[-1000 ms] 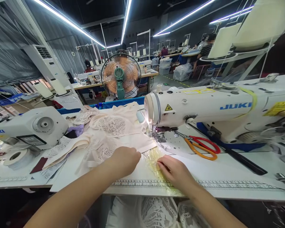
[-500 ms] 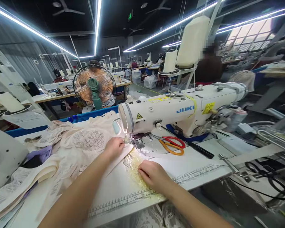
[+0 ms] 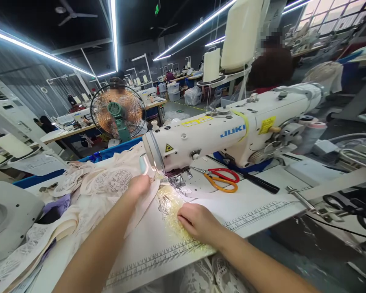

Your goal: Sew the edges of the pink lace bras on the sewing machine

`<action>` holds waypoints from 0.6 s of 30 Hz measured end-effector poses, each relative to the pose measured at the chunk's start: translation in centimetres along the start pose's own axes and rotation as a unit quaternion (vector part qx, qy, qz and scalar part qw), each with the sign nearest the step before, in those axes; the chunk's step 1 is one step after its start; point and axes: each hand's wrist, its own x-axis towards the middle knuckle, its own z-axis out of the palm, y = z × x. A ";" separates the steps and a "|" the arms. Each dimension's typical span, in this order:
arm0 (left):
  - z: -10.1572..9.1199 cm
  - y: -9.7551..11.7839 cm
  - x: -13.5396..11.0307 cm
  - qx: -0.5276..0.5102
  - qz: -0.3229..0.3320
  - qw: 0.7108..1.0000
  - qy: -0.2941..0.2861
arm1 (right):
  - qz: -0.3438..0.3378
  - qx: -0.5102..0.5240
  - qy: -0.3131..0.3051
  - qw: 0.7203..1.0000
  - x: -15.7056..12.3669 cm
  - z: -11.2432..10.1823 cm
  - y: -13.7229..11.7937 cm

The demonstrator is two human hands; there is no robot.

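Note:
Beside the needle end of the white sewing machine (image 3: 195, 140), my left hand (image 3: 139, 185) is closed on the edge of a pale pink fabric piece (image 3: 144, 205) that trails toward me. Pale yellow, shiny, crinkled material (image 3: 171, 207) lies from the presser-foot area down to the table's front edge. On its right side my right hand (image 3: 197, 221) rests with curled fingers, closed on the yellow material; its fingertips are partly hidden. Red-and-orange-handled scissors (image 3: 222, 181) lie on the machine bed, right of the needle area. My left fingers partly cover the needle area.
Pale lace fabric pieces (image 3: 110, 179) are heaped on the left. A printed ruler scale (image 3: 171, 254) runs along the table's front edge. A black-handled tool (image 3: 262, 183) lies right of the scissors. A fan (image 3: 117, 110) and thread cones (image 3: 212, 65) stand beyond. Another person (image 3: 271, 65) sits behind.
The camera view has shifted and turned slightly. My left hand sits a little farther left of the needle, with more of the pale fabric spread below it. My right hand stays on the yellow material.

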 end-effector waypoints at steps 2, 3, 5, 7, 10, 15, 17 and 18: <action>0.0 0.2 -1.6 0.011 0.004 1.000 -0.027 | 0.002 -0.003 0.003 1.000 0.1 0.0 0.1; 0.1 0.2 -2.5 0.012 0.009 0.999 -0.042 | 0.003 -0.004 0.004 1.000 0.2 -0.1 0.2; 0.9 0.0 -4.4 0.018 0.014 0.999 -0.030 | 0.005 -0.007 0.003 1.000 0.4 -0.1 0.4; 2.3 -0.6 -6.2 0.059 0.046 0.995 0.067 | 0.008 -0.012 -0.003 1.000 0.5 -0.1 0.5; 4.8 -1.9 -8.5 0.170 0.207 0.927 0.263 | 0.016 -0.027 -0.019 0.999 0.5 -0.2 0.2; 8.3 -2.9 -11.7 0.221 0.377 0.845 0.307 | 0.055 -0.075 -0.052 0.994 0.3 -2.1 -0.1; 8.9 -2.8 -12.8 0.199 0.358 0.868 0.280 | 0.101 -0.112 -0.058 0.987 0.3 -4.3 0.9; 8.9 -2.6 -13.3 0.184 0.343 0.884 0.260 | 0.134 -0.137 -0.059 0.980 0.4 -5.6 1.8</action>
